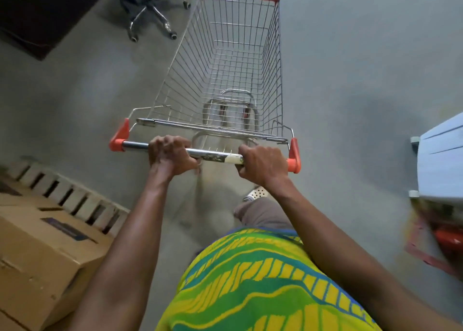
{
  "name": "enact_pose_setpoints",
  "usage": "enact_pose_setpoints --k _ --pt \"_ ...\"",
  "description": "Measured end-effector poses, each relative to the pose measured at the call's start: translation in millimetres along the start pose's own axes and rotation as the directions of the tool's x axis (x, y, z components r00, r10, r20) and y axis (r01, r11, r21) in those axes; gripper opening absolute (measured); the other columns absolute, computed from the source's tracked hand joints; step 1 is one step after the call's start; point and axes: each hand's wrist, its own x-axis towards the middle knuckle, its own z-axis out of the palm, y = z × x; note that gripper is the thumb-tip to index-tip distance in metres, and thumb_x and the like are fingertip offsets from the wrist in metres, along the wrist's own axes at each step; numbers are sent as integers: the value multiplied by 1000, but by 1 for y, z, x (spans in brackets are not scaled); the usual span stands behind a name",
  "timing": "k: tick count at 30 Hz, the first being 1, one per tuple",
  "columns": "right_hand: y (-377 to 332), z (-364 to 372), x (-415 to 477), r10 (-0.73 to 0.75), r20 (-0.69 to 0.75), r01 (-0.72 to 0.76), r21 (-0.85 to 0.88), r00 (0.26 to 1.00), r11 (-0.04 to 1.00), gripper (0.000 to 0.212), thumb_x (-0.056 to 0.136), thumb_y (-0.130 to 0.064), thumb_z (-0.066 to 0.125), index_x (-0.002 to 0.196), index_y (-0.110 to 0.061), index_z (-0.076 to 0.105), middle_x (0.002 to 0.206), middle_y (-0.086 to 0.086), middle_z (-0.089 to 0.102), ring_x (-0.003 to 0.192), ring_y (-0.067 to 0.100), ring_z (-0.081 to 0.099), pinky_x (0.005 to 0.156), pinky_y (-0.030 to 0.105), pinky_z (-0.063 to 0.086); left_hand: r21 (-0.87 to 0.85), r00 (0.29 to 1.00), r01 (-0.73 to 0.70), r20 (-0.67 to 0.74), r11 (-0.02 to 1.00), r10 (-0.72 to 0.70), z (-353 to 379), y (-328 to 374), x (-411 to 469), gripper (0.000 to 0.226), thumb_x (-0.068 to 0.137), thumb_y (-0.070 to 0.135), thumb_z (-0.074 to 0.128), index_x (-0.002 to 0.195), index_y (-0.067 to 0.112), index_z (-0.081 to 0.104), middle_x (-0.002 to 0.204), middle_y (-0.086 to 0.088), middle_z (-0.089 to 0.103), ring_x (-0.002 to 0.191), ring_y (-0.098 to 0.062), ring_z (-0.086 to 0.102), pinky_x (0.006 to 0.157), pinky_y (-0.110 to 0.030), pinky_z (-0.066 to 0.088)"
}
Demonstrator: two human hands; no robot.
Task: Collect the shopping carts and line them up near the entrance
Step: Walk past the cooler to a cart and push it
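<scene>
Shirt (pixel 250 280); hands (pixel 172 155) (pixel 263 165) round cart handle (pixel 136 145)

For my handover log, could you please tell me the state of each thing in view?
shopping cart: upright, basket empty.
left hand: grips the handle.
right hand: grips the handle too.
office chair: upright on its wheels.
cardboard box: flaps closed.

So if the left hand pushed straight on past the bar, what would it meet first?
Probably the silver wire shopping cart's rear flap, just beyond the metal handle bar the left hand grips; depth is unclear.
</scene>
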Motion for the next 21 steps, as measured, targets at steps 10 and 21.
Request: enact_pose_setpoints --k 10,21 --pt "86 -35 146 92 -29 -90 44 995 995 19 91 -36 59 99 -19 64 75 3 62 61 24 54 60 34 46 96 987 -159 27 983 157 -35 56 187 49 54 52 47 84 25 76 90 -8 74 94 -35 68 77 -33 41" --pt "193 -58 304 137 -285 -128 50 949 991 70 87 -89 35 66 -23 45 53 -6 46 40 14 39 48 24 25 171 951 -305 -6 937 310 -62 126 393 24 60 45 64 67 22 70 53 9 39 59 -25 50 62 -28 32"
